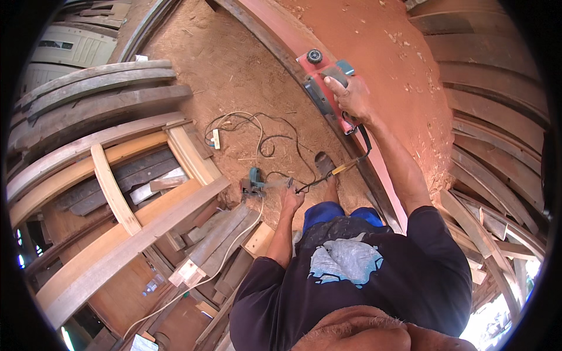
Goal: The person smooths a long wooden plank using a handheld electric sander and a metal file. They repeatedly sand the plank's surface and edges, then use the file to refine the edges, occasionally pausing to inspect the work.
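Observation:
My right hand (350,98) is wrapped round the handle of a red electric planer (317,95). The planer rests on a long reddish plank (274,23), which runs from the top of the view down past my right side. From the planer's rear a black power cord (319,181), with a yellow section, loops back to my left hand (291,200). The left fingers are closed on that cord, low and in front of my body. Close to the left hand, a green power tool (253,182) sits at the end of some stacked timber.
A pale extension socket (216,139) and tangled cables lie on the shavings-covered ground. Wooden frames (111,193) and stacked beams (105,108) fill the left. Reddish sawdust (404,88) spreads beyond the plank, and more boards (497,93) line the right. My foot (324,164) stands beside the plank.

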The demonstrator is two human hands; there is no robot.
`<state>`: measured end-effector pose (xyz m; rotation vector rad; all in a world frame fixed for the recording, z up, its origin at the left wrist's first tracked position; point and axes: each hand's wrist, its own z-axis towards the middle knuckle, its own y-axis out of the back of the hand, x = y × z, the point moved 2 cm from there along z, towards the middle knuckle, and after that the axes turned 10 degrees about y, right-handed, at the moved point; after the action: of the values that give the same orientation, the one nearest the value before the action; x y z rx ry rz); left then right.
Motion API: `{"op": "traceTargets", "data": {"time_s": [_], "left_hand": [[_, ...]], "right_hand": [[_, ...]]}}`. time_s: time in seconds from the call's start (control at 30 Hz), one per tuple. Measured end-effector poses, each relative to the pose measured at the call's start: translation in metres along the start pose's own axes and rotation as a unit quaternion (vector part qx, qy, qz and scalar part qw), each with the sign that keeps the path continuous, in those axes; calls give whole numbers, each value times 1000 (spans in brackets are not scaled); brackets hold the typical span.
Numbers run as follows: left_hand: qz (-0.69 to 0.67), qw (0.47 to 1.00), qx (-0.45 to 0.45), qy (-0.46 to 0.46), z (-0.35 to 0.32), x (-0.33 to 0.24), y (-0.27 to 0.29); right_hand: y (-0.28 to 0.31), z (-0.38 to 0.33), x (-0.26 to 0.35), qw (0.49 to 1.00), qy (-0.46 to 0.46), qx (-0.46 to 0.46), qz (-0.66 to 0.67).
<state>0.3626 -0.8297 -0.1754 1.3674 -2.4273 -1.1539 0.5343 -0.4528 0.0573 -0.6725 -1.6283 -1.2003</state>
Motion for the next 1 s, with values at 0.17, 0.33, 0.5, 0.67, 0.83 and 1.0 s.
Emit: {"op": "traceTargets", "data": {"time_s": [0.17, 0.33, 0.5, 0.67, 0.83, 1.0], "left_hand": [[-27, 999, -29, 10, 24, -22, 63], [-47, 996, -74, -35, 61, -11, 86], [-59, 993, -100, -11, 78, -22, 118], [-60, 994, -79, 35, 110, -31, 152], [-82, 992, -68, 62, 154, -37, 189], [-101, 990, -70, 72, 200, -45, 229]], "right_hand": [[-19, 64, 0, 999, -34, -6, 15], [-30, 116, 18, 999, -53, -3, -5], [-43, 164, 35, 997, -72, 6, -9], [-62, 217, 39, 999, -16, -21, -18], [-76, 271, 54, 1000, -5, -4, 9], [-89, 326, 64, 1000, -1, 1, -11]]}}
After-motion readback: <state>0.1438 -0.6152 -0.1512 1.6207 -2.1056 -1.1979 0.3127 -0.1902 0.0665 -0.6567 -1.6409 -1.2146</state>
